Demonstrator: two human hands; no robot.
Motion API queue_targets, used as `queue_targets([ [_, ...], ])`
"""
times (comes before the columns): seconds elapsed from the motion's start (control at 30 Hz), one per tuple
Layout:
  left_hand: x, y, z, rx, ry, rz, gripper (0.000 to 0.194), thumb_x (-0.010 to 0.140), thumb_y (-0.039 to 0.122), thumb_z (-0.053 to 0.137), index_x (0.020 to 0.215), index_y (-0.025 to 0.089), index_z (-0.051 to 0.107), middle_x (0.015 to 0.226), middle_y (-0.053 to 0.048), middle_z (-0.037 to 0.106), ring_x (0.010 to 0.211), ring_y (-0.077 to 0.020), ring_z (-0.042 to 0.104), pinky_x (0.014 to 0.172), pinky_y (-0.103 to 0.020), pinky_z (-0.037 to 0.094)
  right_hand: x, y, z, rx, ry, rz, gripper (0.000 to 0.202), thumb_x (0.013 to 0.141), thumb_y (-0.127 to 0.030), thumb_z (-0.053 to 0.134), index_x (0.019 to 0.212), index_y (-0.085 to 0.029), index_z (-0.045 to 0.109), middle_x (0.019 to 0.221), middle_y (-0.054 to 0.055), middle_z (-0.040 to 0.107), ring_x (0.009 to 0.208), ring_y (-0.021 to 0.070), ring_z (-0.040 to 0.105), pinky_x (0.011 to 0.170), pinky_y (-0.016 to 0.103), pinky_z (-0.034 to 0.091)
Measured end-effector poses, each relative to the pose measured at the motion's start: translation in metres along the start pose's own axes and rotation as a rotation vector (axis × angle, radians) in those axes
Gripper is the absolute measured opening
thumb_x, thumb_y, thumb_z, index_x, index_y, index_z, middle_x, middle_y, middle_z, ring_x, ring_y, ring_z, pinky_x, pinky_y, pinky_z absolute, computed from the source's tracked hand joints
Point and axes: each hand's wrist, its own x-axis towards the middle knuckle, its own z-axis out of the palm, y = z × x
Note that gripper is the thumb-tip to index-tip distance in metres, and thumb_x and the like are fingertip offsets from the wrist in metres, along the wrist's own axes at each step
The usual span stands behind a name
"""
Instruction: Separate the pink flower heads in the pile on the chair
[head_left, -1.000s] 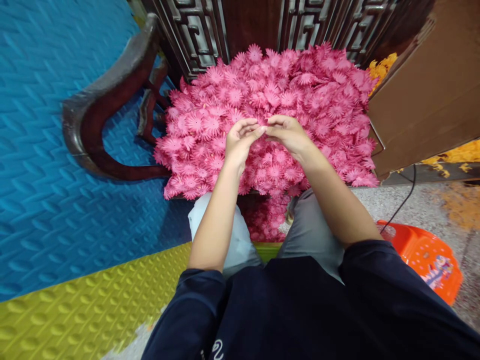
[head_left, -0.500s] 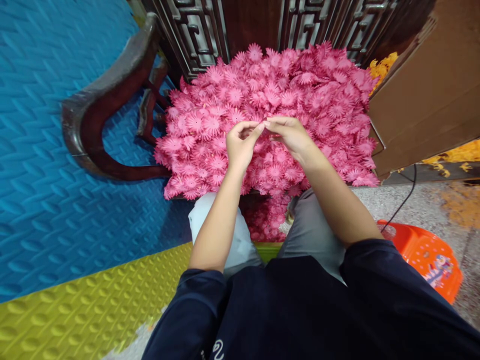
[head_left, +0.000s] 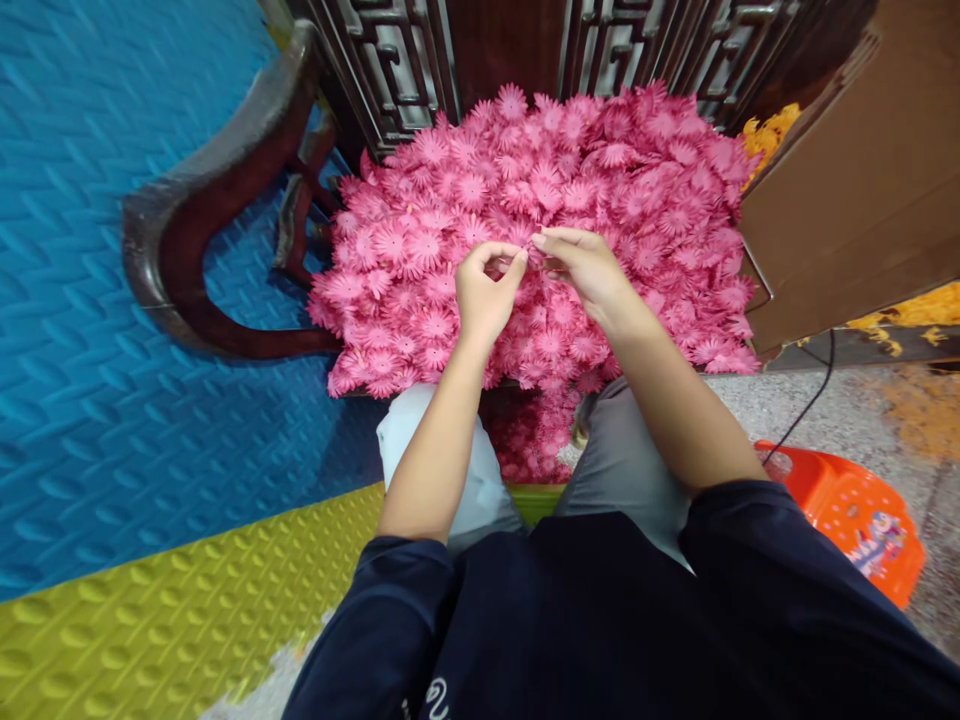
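A broad heap of pink artificial flowers lies in front of me, its petals thin and pointed. Over the middle of it, my left hand is closed, thumb and forefinger tips pinched together. Just to its right, my right hand is closed too, its thumb and forefinger meeting at a small pinkish bit between the two hands. The fingertips nearly touch. Whatever they pinch blends into the flowers behind and is too small to name.
A dark wooden armrest curves out at the left above blue textured matting. At the right stand a brown cardboard box and an orange plastic stool. Carved dark wood panels rise behind the heap. More pink flowers lie below, between the knees.
The fingertips have come slightly apart, leaving a small gap between my two hands. My right hand's fingers have shifted a little upward. The heap looks the same.
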Motion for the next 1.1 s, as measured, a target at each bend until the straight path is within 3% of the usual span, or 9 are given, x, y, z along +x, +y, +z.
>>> queue_targets([
  [0.17, -0.001, 0.003, 0.002, -0.033, 0.031, -0.054, 0.013, 0.074, 0.011, 0.068, 0.065, 0.018, 0.062, 0.067, 0.002, 0.062, 0.065, -0.0098, 0.055, 0.069, -0.022, 0.044, 0.001, 0.002, -0.001, 0.008, -0.057, 0.015, 0.035, 0.06, -0.048, 0.079, 0.078, -0.02, 0.069, 0.073, -0.002, 0.066, 0.074, 0.0119, 0.063, 0.071, 0.027, 0.051],
  [0.43, 0.003, 0.004, 0.0, -0.26, 0.075, -0.156, 0.021, 0.068, 0.004, 0.071, 0.065, 0.019, 0.056, 0.068, 0.004, 0.066, 0.068, -0.0082, 0.064, 0.074, -0.022, 0.051, 0.001, 0.001, 0.001, 0.001, -0.083, 0.067, 0.031, 0.061, -0.042, 0.08, 0.079, -0.019, 0.068, 0.07, -0.002, 0.064, 0.07, 0.0121, 0.064, 0.064, 0.025, 0.048],
  [0.6, 0.006, 0.001, -0.001, -0.354, 0.042, -0.249, 0.03, 0.063, 0.003, 0.075, 0.078, 0.022, 0.056, 0.064, 0.006, 0.065, 0.068, -0.0091, 0.066, 0.078, -0.024, 0.052, -0.001, -0.001, 0.002, -0.005, -0.092, 0.051, 0.035, 0.06, -0.046, 0.08, 0.078, -0.02, 0.066, 0.071, -0.002, 0.065, 0.066, 0.0095, 0.061, 0.061, 0.023, 0.046],
  [0.73, 0.009, -0.001, -0.005, -0.393, -0.006, -0.286, 0.026, 0.065, 0.002, 0.074, 0.077, 0.02, 0.06, 0.067, 0.004, 0.067, 0.072, -0.0096, 0.067, 0.083, -0.025, 0.052, -0.002, -0.002, 0.003, -0.017, -0.11, 0.028, 0.038, 0.058, -0.05, 0.08, 0.077, -0.02, 0.065, 0.071, -0.002, 0.064, 0.067, 0.0091, 0.06, 0.059, 0.022, 0.046],
  [0.97, 0.012, -0.01, -0.012, -0.428, -0.15, -0.283, 0.028, 0.064, 0.007, 0.076, 0.085, 0.022, 0.066, 0.081, 0.002, 0.073, 0.084, -0.0114, 0.069, 0.089, -0.026, 0.052, 0.001, -0.001, -0.001, 0.021, -0.086, 0.026, 0.034, 0.061, -0.046, 0.08, 0.077, -0.02, 0.065, 0.07, -0.004, 0.062, 0.062, 0.0072, 0.057, 0.058, 0.021, 0.042],
  [1.1, 0.012, -0.013, -0.011, -0.402, -0.131, -0.242, 0.027, 0.063, 0.006, 0.074, 0.083, 0.021, 0.066, 0.078, 0.002, 0.072, 0.081, -0.0112, 0.069, 0.087, -0.025, 0.053, 0.001, -0.001, 0.001, 0.03, -0.075, 0.056, 0.027, 0.066, -0.04, 0.078, 0.079, -0.02, 0.065, 0.07, -0.004, 0.062, 0.06, 0.0063, 0.056, 0.055, 0.02, 0.039],
])
